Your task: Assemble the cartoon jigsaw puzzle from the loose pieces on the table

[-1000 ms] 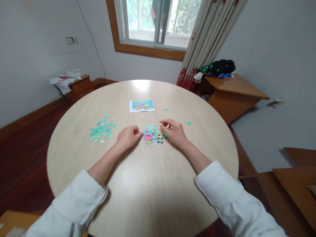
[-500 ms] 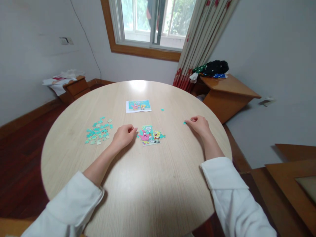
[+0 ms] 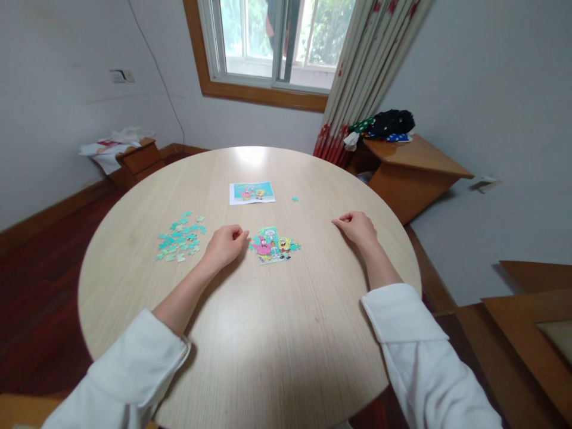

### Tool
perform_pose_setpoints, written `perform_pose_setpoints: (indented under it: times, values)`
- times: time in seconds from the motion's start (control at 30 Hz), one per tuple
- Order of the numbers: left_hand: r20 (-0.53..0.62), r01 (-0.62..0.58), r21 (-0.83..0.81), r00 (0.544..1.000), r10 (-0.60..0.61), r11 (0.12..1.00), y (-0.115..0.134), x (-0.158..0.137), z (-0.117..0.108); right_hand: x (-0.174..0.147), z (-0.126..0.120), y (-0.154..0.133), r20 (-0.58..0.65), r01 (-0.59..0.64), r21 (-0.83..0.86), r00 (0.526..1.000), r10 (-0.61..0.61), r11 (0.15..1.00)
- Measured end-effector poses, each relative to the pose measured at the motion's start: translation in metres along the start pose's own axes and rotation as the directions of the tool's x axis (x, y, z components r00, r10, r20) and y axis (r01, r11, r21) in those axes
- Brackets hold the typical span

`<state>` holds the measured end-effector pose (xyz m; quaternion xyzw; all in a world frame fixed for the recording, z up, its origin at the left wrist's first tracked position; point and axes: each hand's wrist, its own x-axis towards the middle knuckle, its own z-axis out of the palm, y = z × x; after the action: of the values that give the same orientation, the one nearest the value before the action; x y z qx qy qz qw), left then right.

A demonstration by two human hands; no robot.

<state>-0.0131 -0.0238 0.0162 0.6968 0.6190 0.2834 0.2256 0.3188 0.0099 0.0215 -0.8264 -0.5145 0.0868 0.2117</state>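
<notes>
A partly assembled jigsaw puzzle lies on the round table, showing a pink starfish, a yellow sponge and a pale figure between them. My left hand rests just left of it, fingers curled and thumb pointing at the puzzle's edge; I see nothing in its grip. Off to the right, my right hand pinches a small puzzle piece between thumb and fingers, and barely an edge of it shows. Loose teal and pale puzzle pieces lie spread out left of my left hand.
A printed reference picture lies beyond the puzzle, with a single teal piece to its right. The round wooden table has a wooden cabinet with cloths at its far right. A curtain hangs by the window.
The piece in my right hand has turned or tipped, so its teal face hardly shows now. My left hand and the assembled puzzle have kept their places.
</notes>
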Motion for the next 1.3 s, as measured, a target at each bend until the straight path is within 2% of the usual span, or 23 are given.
perform_pose_setpoints:
  times: [0.33, 0.67, 0.83, 0.93, 1.03, 1.13, 1.2, 1.3]
  values:
    - [0.012, 0.01, -0.001, 1.0, -0.01, 1.0, 0.001, 0.0, -0.001, 0.002, 0.001, 0.0, 0.005, 0.02, 0.006, 1.0, -0.021, 1.0]
    - [0.009, 0.021, 0.006, 1.0, -0.021, 1.0, 0.0, 0.001, 0.001, 0.007, 0.012, 0.002, -0.061, 0.127, 0.115, 0.991, -0.121, 0.985]
    - [0.005, 0.019, 0.006, 1.0, -0.019, 1.0, 0.0, 0.0, 0.001, 0.005, 0.011, -0.002, -0.036, 0.193, 0.172, 0.981, -0.19, 0.966]
    - [0.004, 0.013, 0.002, 1.0, -0.013, 1.0, -0.001, 0.001, 0.001, 0.003, 0.014, -0.004, -0.002, 0.285, 0.25, 0.956, -0.294, 0.925]
    - [0.005, 0.014, -0.004, 1.0, -0.014, 1.0, 0.0, 0.0, 0.001, 0.001, 0.019, -0.005, 0.006, 0.392, 0.377, 0.905, -0.426, 0.839]
    - [0.007, 0.013, -0.008, 1.0, -0.013, 1.0, 0.0, 0.0, 0.0, -0.001, 0.023, -0.007, -0.017, 0.445, 0.449, 0.871, -0.49, 0.775]
    - [0.007, 0.011, -0.008, 1.0, -0.011, 1.0, 0.0, 0.0, 0.0, -0.002, 0.024, -0.008, -0.038, 0.444, 0.452, 0.876, -0.48, 0.774]
    - [0.008, 0.006, -0.012, 1.0, -0.006, 1.0, -0.002, 0.001, 0.001, -0.002, 0.023, -0.009, -0.073, 0.413, 0.403, 0.904, -0.421, 0.817]
